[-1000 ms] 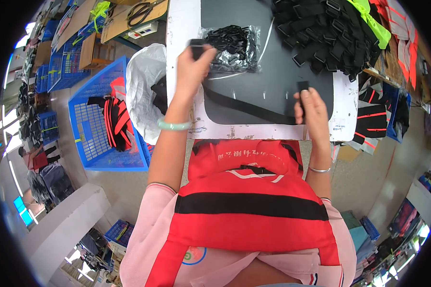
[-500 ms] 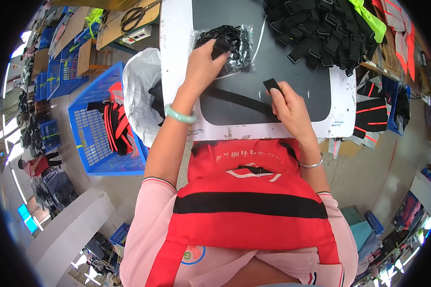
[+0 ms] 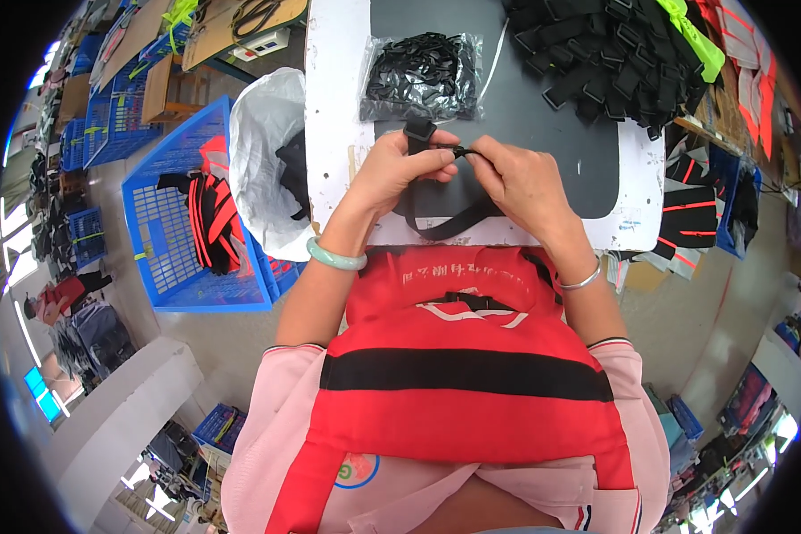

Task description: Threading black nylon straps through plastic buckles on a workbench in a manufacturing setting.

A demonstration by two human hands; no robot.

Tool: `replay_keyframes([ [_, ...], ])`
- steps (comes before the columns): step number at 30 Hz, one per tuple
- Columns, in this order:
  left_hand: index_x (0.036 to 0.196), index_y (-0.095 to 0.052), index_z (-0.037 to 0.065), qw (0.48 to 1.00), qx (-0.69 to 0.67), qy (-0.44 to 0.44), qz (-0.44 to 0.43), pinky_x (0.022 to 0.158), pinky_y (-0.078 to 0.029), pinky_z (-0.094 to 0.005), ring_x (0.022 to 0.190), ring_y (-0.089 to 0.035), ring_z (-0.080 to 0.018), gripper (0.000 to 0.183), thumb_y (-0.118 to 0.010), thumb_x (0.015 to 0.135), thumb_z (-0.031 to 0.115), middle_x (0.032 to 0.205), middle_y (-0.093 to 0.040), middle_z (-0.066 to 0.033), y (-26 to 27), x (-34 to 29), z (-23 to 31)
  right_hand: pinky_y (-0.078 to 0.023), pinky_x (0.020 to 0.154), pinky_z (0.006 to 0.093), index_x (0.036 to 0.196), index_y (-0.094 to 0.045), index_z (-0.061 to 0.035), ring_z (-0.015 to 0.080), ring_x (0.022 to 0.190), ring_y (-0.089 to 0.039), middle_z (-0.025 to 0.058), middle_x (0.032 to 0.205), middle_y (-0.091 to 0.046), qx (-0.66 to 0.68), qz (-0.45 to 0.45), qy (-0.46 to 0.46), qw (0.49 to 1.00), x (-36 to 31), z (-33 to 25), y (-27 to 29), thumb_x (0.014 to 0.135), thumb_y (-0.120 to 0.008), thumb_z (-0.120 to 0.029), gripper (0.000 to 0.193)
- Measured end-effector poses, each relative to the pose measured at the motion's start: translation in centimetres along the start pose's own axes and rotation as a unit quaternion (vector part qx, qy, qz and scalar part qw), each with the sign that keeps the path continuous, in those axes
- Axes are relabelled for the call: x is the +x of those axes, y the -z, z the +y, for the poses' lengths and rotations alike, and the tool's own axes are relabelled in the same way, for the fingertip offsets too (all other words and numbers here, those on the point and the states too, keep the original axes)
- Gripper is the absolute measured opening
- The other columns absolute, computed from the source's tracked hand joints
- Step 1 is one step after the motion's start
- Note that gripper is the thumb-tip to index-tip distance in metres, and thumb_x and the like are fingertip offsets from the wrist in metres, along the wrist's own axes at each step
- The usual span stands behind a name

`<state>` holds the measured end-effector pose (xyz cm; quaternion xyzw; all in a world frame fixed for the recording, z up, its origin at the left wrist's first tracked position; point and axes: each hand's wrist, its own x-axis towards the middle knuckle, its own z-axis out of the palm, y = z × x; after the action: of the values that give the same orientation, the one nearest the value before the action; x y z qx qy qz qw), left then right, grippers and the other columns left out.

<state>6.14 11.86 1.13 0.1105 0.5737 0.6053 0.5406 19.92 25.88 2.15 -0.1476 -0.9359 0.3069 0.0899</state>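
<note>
In front of the plastic bag [image 3: 423,78], left hand [image 3: 390,171], the nearer, and right hand [image 3: 527,182] both pinch the black strap [image 3: 454,228], which curves sideways between them; its tip is perhaps hidden.

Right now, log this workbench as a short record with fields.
Left grip: closed on a black strap
Right grip: pinching something black, seemingly the strap's end
Strap: hanging in a loop between both grips
Beyond left grip: clear bag of small black parts
Far right of table: heap of buckled black straps
Left of table: white sack, then blue crate
</note>
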Motion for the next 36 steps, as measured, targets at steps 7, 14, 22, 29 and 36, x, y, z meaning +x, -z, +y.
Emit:
replay_keyframes([
  [7, 0.108, -0.062, 0.0, 0.982, -0.182, -0.028, -0.05, 0.062, -0.051, -0.0213, 0.068, -0.062, -0.0121, 0.025, -0.064, 0.087, 0.014, 0.078, -0.066, -0.0073, 0.6, 0.6, -2.8, -0.043, 0.054, 0.0431, 0.091, -0.059, -0.0092, 0.0363, 0.061, -0.057, 0.0155, 0.062, -0.057, 0.176, -0.011, -0.108, 0.978, -0.5, -0.7, -0.5, 0.088, -0.055, -0.024, 0.016],
  [14, 0.109, -0.061, 0.001, 0.988, -0.157, -0.007, 0.007, 0.058, -0.051, -0.0211, 0.066, -0.062, -0.0115, 0.024, -0.06, 0.09, 0.015, 0.083, -0.067, -0.0093, -0.6, 0.0, -2.6, -0.044, 0.054, 0.0444, 0.086, -0.056, -0.0083, 0.0373, 0.061, -0.058, 0.0154, 0.062, -0.058, 0.14, -0.021, -0.084, 0.986, -0.5, -0.8, -0.3, 0.089, -0.053, -0.025, 0.017],
  [22, 0.107, -0.064, -0.001, 0.998, -0.013, -0.053, 0.011, 0.061, -0.048, -0.0212, 0.066, -0.059, -0.0091, 0.025, -0.065, 0.086, 0.011, 0.078, -0.065, -0.004, -0.7, -0.2, -2.7, -0.046, 0.056, 0.0465, 0.084, -0.054, -0.0055, 0.0371, 0.06, -0.059, 0.0171, 0.062, -0.059, 0.045, -0.072, -0.045, 0.995, -1.2, -0.9, -0.4, 0.089, -0.049, -0.023, 0.019],
  [29, 0.107, -0.064, 0.0, 0.994, 0.069, -0.09, -0.006, 0.061, -0.047, -0.0208, 0.064, -0.058, -0.009, 0.024, -0.065, 0.085, 0.01, 0.077, -0.064, -0.004, -2.2, -1.1, -1.8, -0.046, 0.059, 0.0473, 0.091, -0.055, -0.0053, 0.0383, 0.063, -0.06, 0.0175, 0.064, -0.06, 0.066, -0.079, -0.078, 0.992, -1.9, -0.8, 0.0, 0.09, -0.046, -0.022, 0.019],
  [36, 0.095, -0.062, 0.002, 0.999, -0.039, -0.003, -0.023, 0.055, -0.046, -0.0212, 0.06, -0.056, -0.0095, 0.015, -0.065, 0.086, 0.014, 0.075, -0.063, -0.0042, -2.4, -1.2, -2.0, -0.047, 0.067, 0.0479, 0.105, -0.049, -0.0047, 0.0398, 0.072, -0.061, 0.0199, 0.074, -0.063, 0.134, -0.029, -0.138, 0.981, -2.2, -1.2, 0.2, 0.091, -0.043, -0.021, 0.022],
])
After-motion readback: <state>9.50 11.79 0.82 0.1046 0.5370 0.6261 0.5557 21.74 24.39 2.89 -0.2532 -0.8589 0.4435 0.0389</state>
